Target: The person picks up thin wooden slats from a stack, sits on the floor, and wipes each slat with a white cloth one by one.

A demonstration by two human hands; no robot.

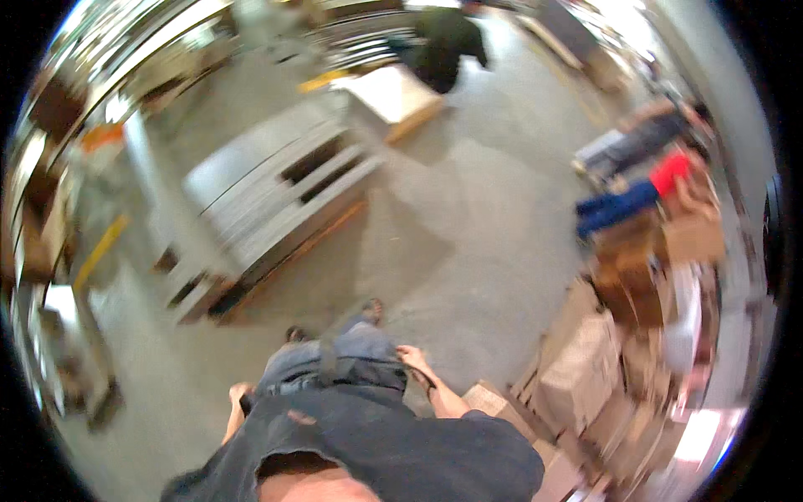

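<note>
My left hand (241,392) hangs at my left hip, beside something small and dark that I cannot make out. On the other side, my right hand (411,358) is next to my right thigh, with a dark band round the wrist. Both hands are blurred, and their fingers do not show clearly. Ahead and to the left, a stack of grey panels (276,159) with rectangular openings sits low on wood, apart from both hands. Several cardboard boxes (577,368) are piled to my right, nearer the right hand.
At the far middle, a person in dark clothing (452,42) bends beside a white-topped stack (389,94). To the right, a person in a red top (669,173) is at a carton (693,238), near another in dark clothing (657,134). Racks line the far left.
</note>
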